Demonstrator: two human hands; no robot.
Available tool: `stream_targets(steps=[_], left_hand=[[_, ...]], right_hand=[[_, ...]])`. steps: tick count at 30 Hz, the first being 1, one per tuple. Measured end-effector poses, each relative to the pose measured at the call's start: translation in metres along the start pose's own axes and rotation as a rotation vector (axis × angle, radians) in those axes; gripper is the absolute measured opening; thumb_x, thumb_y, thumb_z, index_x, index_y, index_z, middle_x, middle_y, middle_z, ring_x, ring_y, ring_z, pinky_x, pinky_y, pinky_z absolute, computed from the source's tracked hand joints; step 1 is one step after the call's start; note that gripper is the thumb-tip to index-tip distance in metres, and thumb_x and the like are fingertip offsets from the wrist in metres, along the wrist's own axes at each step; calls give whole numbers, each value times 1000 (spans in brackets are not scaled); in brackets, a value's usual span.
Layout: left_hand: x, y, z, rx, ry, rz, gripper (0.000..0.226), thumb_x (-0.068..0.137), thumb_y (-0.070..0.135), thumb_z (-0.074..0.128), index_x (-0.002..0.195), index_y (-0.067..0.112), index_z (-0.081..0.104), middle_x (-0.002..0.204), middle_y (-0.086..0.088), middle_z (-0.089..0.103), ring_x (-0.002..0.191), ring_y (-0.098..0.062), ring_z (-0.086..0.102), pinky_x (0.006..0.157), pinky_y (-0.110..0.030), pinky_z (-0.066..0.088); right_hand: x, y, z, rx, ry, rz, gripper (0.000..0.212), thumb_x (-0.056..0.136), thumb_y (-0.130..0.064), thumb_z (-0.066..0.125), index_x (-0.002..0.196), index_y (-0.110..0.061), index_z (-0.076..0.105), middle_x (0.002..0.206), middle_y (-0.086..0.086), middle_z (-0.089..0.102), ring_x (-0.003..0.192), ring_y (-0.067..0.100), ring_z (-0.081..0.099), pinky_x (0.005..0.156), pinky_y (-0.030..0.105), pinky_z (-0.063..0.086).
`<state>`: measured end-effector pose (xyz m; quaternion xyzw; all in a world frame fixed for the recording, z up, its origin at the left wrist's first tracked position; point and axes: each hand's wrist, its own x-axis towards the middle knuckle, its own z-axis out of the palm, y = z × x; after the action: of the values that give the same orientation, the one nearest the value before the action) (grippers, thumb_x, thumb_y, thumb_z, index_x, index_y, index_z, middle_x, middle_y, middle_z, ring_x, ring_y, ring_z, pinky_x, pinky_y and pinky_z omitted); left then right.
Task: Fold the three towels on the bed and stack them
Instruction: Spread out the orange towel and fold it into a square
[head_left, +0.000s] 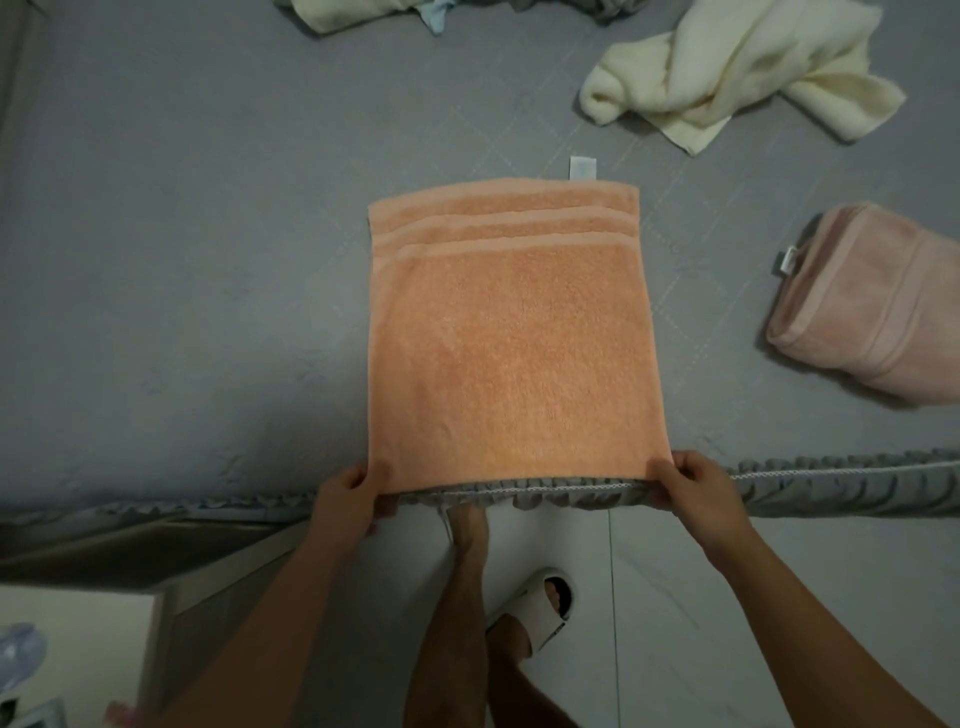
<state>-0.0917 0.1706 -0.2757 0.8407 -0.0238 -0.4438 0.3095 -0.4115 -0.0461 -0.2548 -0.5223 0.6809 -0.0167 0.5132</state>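
The bed (182, 260), under a grey quilted cover with a ruffled near edge, fills most of the view, and everything else is placed here against the orange towel (511, 338) lying flat at its middle. That orange towel is already doubled into a neat rectangle, its striped band and a small white tag (582, 169) at the far end, its near end reaching the ruffled edge of the bed. To the right of it, well apart, sits a pink towel (872, 306) that looks fully folded into a thick bundle. Beyond the orange towel and to the right lies a cream towel (737, 73), crumpled and not yet folded. More rumpled cloth shows at the far edge beyond the orange towel, too cut off to identify. The left hand (350, 496) pinches the orange towel's near left corner, fingers curled under the fabric and thumb on top; the right hand (688, 480) grips the near right corner the same way. By my reading, one towel is done, the orange one is midway and probably wants at least one more fold, and the cream one plus the stacking remain. Below the bed's edge, a white slipper (545, 608) rests on the pale floor.
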Motion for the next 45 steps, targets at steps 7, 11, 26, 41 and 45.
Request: stream_targets(steps=[7,11,26,41,45], left_hand=[[-4,46,-45,-328,43,13,23,87,13,69,108,6,60,64,-9,63,48,-15,56,45,-25,46],[7,129,-59,-536,-71,200,21,92,3,58,93,19,72,68,-6,61,48,-10,53,44,-20,45],[199,298,-21,297,211,467,12,87,31,65,85,20,66,71,-4,61,70,-17,55,65,-33,47],[188,279,-7,164,163,386,27,96,34,53,79,13,57,66,4,50,61,-2,43,54,-22,39],[180,249,-17,237,38,294,42,98,44,47,66,18,41,61,4,39,60,-13,38,57,-33,29]], right_hand=[[-8,-68,-44,278,-54,-33,21,89,-12,61,68,-9,61,63,7,57,63,20,57,65,32,47],[21,-147,-49,589,-76,65,17,93,-14,55,78,-12,61,61,3,63,52,12,59,65,29,49],[201,-292,-18,257,158,100,17,80,-16,74,69,-16,61,71,11,61,56,19,53,55,32,45],[190,-253,12,-17,248,-105,45,74,-50,65,113,-34,49,101,-16,60,87,-2,58,77,24,45],[192,-241,3,-200,183,-72,46,85,-49,62,122,-22,56,102,-8,59,94,16,57,80,33,43]])
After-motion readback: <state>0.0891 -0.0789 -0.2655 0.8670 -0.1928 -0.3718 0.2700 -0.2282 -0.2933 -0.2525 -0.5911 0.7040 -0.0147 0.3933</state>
